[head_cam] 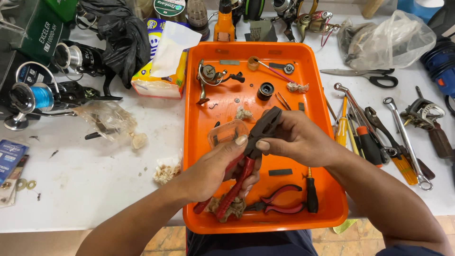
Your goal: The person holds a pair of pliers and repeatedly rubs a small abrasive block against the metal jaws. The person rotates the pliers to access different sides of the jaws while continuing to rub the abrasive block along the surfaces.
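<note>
My left hand point(217, 168) grips the red handles of a pair of pliers point(237, 187) over the orange tray point(204, 118). The pliers' dark jaws point(266, 121) point up and right, and my right hand point(296, 137) is closed around them; what sits between the jaws is hidden by my fingers. A small clear plastic box point(227, 132) lies just left of the jaws. In the tray below my hands lie a second, smaller pair of red-handled pliers point(279, 201), a black-handled screwdriver point(311, 194) and a crumpled rag point(234, 208).
The tray's far half holds a fishing reel frame point(208, 76), a black spool part point(266, 91) and small screws. Wrenches, screwdrivers point(342, 128) and scissors point(374, 76) lie to the right. Fishing reels point(38, 97), a tissue box point(161, 71) and plastic bags lie to the left and behind.
</note>
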